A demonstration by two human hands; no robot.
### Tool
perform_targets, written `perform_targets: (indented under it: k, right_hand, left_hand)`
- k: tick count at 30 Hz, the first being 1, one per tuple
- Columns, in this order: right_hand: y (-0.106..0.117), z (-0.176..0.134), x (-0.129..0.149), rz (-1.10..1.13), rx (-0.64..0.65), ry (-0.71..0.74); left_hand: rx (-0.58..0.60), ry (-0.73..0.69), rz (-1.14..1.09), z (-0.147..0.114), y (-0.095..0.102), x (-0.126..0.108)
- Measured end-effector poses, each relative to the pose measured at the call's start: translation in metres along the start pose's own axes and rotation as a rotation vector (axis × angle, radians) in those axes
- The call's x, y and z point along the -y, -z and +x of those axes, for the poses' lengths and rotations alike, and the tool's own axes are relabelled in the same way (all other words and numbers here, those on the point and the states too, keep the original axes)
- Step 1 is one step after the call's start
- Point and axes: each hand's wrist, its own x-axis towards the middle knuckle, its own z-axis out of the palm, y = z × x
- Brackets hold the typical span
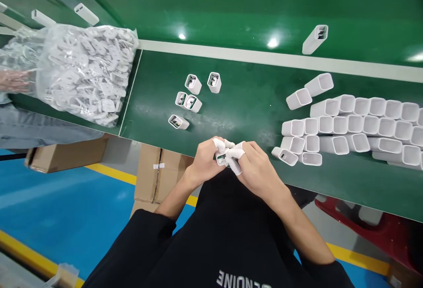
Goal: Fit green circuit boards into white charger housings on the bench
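Note:
Close to my body at the table's near edge, both hands meet around a small white plastic casing (220,160) with a green circuit board showing at its open end. My left hand (208,158) is closed around its left side. From the right, the fingers of my right hand (253,162) pinch at the same casing, partly hiding it. White finger covers are on the fingertips of both hands. Beyond my hands stand several white casings (196,86) with circuit boards inside. The nearest filled casing (180,122) lies tilted to the left of my hands.
Rows of white hollow casings (340,125) fill the right of the green table (244,102). One casing (315,39) lies on the green surface behind the pale strip. At left is a clear bag of white parts (87,72), beside another person's hand (15,80). Cardboard boxes (158,171) stand below.

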Motion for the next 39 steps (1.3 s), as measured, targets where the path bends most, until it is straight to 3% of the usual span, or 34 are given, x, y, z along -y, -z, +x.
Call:
perform_targets:
  k: [3,6,10,13,19,24,29,35,39]
  right_hand:
    - [-0.006,-0.009,0.004,0.235,-0.153,-0.135]
    - [-0.012,-0.017,0.012,0.326,-0.267,-0.247]
    - [-0.022,-0.019,0.022,0.379,-0.331,-0.319]
    - [-0.032,-0.017,0.023,0.563,-0.363,-0.450]
    - [-0.050,-0.004,0.014,1.292,-0.263,-0.729]
    - [-0.054,0.007,0.020,1.576,-0.151,-0.874]
    - [-0.054,0.006,0.025,1.624,-0.219,-0.894]
    - [-0.058,0.001,0.019,1.582,-0.213,-0.858]
    - [-0.059,-0.001,0.018,1.490,-0.378,-0.807]
  left_hand:
    - [-0.046,-0.028,-0.012,0.001,-0.006,-0.003]
    - [-0.106,-0.039,0.112,0.000,-0.010,-0.010]
    - [-0.056,-0.033,0.265,0.001,-0.009,-0.021]
    - [0.018,-0.002,0.351,0.006,0.003,-0.029]
    - [0.347,-0.018,0.441,0.031,0.053,-0.043]
    - [0.442,-0.065,0.429,0.050,0.068,-0.052]
    - [0.423,-0.104,0.423,0.054,0.064,-0.055]
    - [0.306,-0.186,0.404,0.050,0.060,-0.052]
    - [0.222,-0.151,0.257,0.046,0.060,-0.047]
